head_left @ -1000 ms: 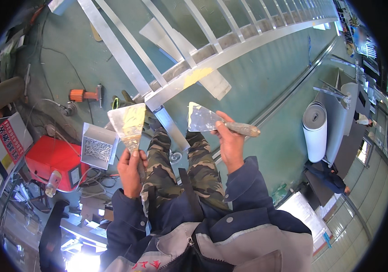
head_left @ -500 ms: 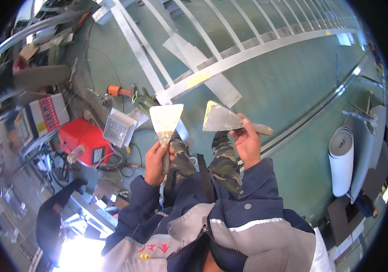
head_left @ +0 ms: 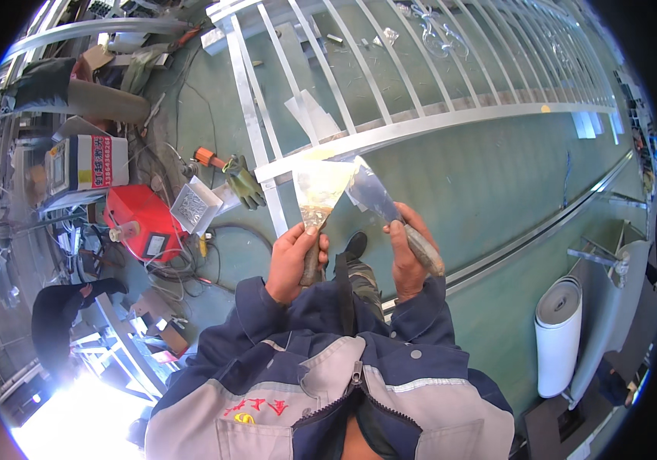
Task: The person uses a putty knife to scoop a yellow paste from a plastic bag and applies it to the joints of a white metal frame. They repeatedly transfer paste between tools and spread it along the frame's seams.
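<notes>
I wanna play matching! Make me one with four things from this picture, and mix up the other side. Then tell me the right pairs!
Things:
1. Scraper in the left hand
2. Rolled sheet
3. Glove
4. Right jacket sleeve

Matches:
A. Green
B. Dark blue
C. Yellow stuff on its blade
D. White

Right pairs: 1-C, 2-D, 3-A, 4-B

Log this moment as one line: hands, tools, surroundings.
left hand: holds yellow-smeared scraper | right hand: holds second scraper | scrapers: meet in view, touch unclear | around: metal frame, red box, glove
</notes>
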Motion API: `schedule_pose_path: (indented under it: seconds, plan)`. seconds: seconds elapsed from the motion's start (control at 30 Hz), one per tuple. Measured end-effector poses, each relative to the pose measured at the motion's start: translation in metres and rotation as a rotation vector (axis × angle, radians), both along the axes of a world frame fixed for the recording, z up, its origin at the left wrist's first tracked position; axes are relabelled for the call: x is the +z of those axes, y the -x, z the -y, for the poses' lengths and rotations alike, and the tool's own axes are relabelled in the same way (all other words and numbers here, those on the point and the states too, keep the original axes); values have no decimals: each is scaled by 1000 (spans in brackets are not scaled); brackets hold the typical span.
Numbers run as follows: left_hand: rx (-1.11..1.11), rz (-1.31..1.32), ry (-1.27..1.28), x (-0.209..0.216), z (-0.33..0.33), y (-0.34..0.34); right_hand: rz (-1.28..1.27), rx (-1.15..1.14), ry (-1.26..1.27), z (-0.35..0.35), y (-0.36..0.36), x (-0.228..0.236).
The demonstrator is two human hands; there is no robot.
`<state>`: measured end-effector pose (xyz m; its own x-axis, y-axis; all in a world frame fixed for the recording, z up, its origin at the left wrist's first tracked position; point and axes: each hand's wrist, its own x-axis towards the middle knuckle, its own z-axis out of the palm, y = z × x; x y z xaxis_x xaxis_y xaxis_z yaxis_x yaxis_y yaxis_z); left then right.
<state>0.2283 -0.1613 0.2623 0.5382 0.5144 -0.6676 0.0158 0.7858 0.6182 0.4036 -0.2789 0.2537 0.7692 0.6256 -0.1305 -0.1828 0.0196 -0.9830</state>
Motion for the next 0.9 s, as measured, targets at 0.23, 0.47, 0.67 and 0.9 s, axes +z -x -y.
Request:
schedule_pose_path:
  seconds: [0.23,0.47,0.67,0.9]
  plan:
    - [6,28,-38,9,2,-20,54,-83,78,-8,0,16]
    - [40,78,36,-4,-6,-38,878,94,131,-35,6,12]
    - [89,179,226,-32,-1,-41,1090,238,287,-41,15,-5]
    - [125,216,432,-52,-9,-47,1145,329,425,-39,15,-34]
